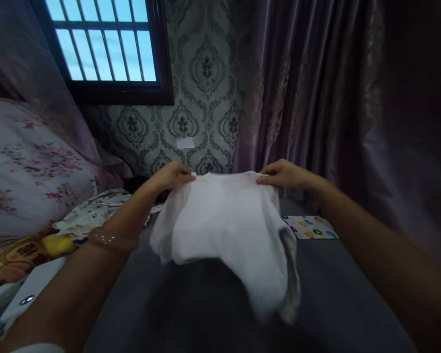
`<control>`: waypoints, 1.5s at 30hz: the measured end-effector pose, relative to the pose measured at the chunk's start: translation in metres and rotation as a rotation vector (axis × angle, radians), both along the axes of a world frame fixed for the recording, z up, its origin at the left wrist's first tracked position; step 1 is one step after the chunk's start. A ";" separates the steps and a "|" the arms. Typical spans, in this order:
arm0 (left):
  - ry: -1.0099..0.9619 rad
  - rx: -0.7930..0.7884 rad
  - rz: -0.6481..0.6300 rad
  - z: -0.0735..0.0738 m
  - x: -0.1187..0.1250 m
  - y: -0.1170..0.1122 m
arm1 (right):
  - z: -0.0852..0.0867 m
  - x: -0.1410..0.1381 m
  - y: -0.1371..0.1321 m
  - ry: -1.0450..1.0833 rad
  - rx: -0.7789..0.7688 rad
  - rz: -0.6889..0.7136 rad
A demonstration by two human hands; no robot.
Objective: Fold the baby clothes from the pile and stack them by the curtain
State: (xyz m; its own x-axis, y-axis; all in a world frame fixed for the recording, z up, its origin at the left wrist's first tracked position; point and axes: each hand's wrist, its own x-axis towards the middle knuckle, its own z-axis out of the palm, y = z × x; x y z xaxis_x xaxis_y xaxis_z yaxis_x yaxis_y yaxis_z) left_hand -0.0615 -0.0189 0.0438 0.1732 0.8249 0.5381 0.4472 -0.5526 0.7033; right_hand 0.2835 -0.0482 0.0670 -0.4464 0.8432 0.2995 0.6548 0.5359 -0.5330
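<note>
A white garment [224, 220] hangs stretched between my two hands in the middle of the head view, above the grey bed surface. Its lower part is blurred, and I cannot tell if it is a shirt or trousers. My left hand [174, 175] pinches the left end of its top edge. At the right end of that edge, my right hand [281, 174] grips the cloth between thumb and fingers. Just right of the garment lies a flat, folded white cloth [311, 227] with a colourful print.
Crumpled patterned clothes [93, 213], a yellow printed item [25, 250] and a white device [33, 289] lie along the left. Behind them rises a floral fabric [40, 166]. Purple curtains [301, 88] hang at the right; a barred window [106, 49] is in the papered wall.
</note>
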 end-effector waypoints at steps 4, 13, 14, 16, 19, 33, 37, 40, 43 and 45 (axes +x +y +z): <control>-0.115 -0.074 -0.145 -0.004 0.004 0.010 | -0.002 -0.006 0.009 -0.003 -0.104 0.099; -0.071 -0.169 -0.228 -0.006 -0.005 0.009 | -0.005 0.002 0.017 -0.049 -0.311 0.176; -0.013 -0.190 -0.215 -0.005 -0.002 0.011 | -0.005 0.001 0.019 -0.050 -0.310 0.157; 0.110 -0.206 -0.149 -0.005 0.002 0.015 | -0.005 0.000 0.024 -0.017 -0.232 0.061; 0.025 -0.138 -0.030 -0.009 0.007 0.025 | -0.008 -0.001 0.036 0.065 -0.136 -0.003; -0.269 -0.094 -0.012 -0.045 0.023 0.073 | -0.045 0.006 0.099 0.085 0.077 -0.130; -0.275 0.025 0.077 -0.049 0.028 0.080 | -0.043 0.000 0.094 0.008 0.318 -0.231; -0.182 0.167 0.172 -0.050 0.029 0.077 | -0.046 -0.006 0.081 -0.048 0.477 -0.340; -0.052 0.307 0.290 -0.050 0.029 0.061 | -0.051 -0.012 0.063 -0.124 0.601 -0.427; 0.036 0.408 0.361 -0.050 0.028 0.045 | -0.055 -0.014 0.049 -0.188 0.680 -0.459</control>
